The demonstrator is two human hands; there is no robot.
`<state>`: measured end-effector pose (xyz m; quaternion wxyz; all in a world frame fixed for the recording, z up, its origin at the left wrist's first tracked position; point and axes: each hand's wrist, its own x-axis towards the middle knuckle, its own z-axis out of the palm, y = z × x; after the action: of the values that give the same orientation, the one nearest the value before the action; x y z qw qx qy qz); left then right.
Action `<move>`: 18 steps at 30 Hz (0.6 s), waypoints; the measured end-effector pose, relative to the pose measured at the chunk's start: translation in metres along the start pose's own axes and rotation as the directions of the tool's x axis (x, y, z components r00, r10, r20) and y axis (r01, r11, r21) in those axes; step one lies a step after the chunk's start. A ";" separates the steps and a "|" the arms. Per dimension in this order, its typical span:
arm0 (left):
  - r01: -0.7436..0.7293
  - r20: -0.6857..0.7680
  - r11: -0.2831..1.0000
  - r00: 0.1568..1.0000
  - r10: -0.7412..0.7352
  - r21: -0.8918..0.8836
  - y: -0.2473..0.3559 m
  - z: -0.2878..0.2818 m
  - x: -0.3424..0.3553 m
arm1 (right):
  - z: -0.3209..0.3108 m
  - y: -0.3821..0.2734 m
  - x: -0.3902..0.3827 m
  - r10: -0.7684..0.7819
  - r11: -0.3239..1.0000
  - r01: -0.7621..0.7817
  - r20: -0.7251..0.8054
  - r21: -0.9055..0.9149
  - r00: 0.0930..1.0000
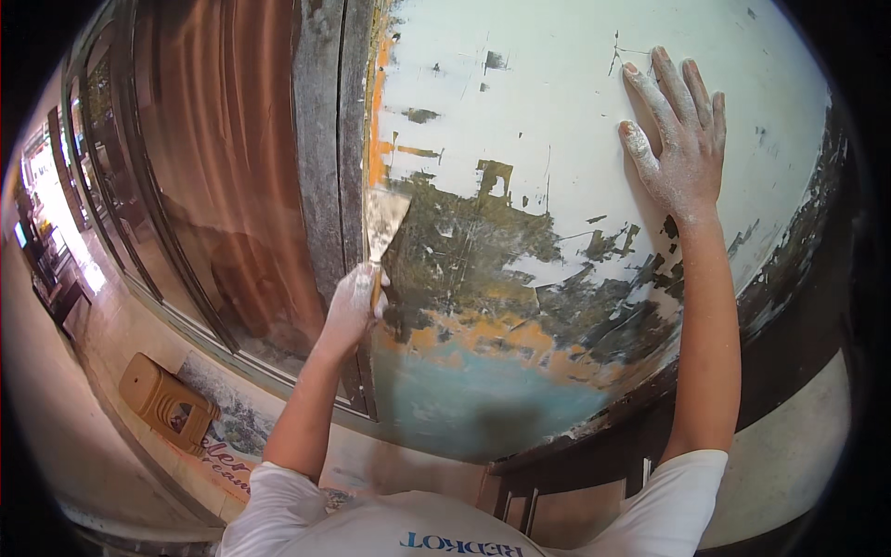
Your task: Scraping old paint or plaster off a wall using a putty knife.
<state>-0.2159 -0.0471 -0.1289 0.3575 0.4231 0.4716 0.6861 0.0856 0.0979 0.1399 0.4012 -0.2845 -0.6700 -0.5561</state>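
Observation:
My left hand [357,302], coated in pale dust, grips the handle of a putty knife [388,223]. Its flat, scuffed blade points up against the wall [501,102], at the edge beside a weathered grey wooden frame [325,139]. My right hand [677,148] rests on the white upper part of the wall, fingers spread and fingertips dusted white. Between and below my hands, the wall surface is patchy, with dark olive, orange and pale blue layers showing through scraped white.
To the left are a glazed wooden door [213,186] with a reddish curtain and, beyond, a bright opening [56,186]. A brown plastic stool [158,390] sits low at lower left near a printed sheet [227,418]. A dark band [780,306] curves along the right.

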 end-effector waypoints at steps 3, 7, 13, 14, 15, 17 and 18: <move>-0.027 0.029 1.000 0.999 0.026 0.011 0.019 -0.001 0.005 | 0.003 0.001 -0.001 -0.005 1.000 0.005 -0.010 -0.001 1.000; 0.000 0.039 1.000 0.999 0.001 -0.012 0.005 -0.004 0.001 | 0.005 0.000 -0.001 0.005 1.000 -0.005 -0.002 -0.002 1.000; -0.106 0.098 0.994 0.990 0.104 0.018 0.037 0.001 0.018 | 0.001 -0.002 -0.002 0.017 1.000 -0.017 0.007 -0.010 1.000; -0.072 0.081 0.997 0.994 0.070 0.020 0.031 0.003 0.016 | -0.001 0.000 -0.003 0.017 1.000 -0.017 0.012 -0.017 1.000; -0.055 0.090 0.998 0.994 0.056 -0.017 0.023 0.000 0.011 | 0.000 -0.001 -0.003 0.023 1.000 -0.023 0.012 -0.009 1.000; -0.021 0.054 1.000 0.998 0.021 0.000 0.010 0.003 0.003 | 0.002 -0.002 -0.003 0.026 1.000 -0.026 0.000 -0.003 1.000; 0.007 0.057 0.999 0.998 -0.005 -0.033 0.012 0.004 0.003 | 0.001 -0.003 -0.003 0.024 1.000 -0.024 -0.003 0.003 1.000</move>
<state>-0.2141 -0.0462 -0.1158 0.3799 0.4348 0.4510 0.6806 0.0845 0.0988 0.1359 0.4092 -0.2910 -0.6669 -0.5506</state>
